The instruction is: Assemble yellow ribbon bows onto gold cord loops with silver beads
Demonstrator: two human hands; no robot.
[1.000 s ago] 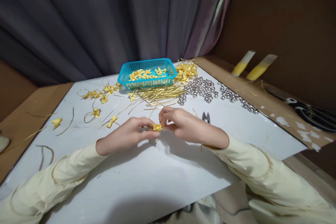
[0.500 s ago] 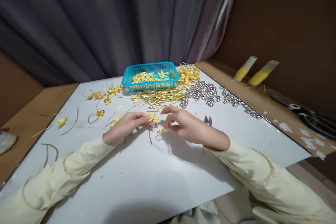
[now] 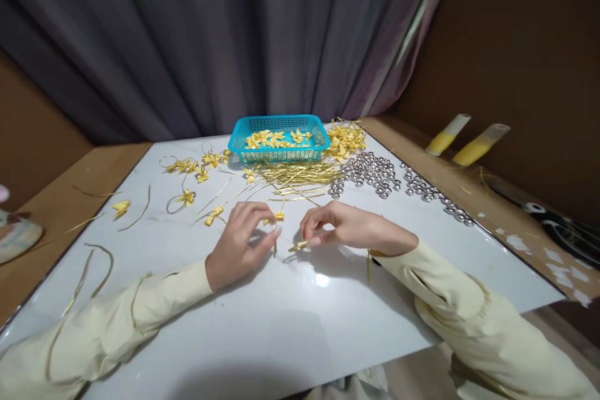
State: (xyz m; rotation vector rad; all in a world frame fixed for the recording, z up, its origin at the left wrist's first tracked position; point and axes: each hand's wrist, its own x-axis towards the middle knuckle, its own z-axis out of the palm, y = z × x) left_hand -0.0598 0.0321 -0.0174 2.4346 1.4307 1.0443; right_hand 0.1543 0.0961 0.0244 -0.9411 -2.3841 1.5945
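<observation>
The left hand curves over the white surface, its thumb and forefinger a little parted; a yellow bow shows at their tips, partly hidden, and I cannot tell whether the fingers grip it. Just beside it, the right hand pinches a short gold strip between thumb and fingers, near the surface. Beyond both hands lies a heap of gold ties, in front of a blue basket holding more yellow bows. Silver beads are spread to its right, and another yellow bow lies left of the bow at the left hand.
</observation>
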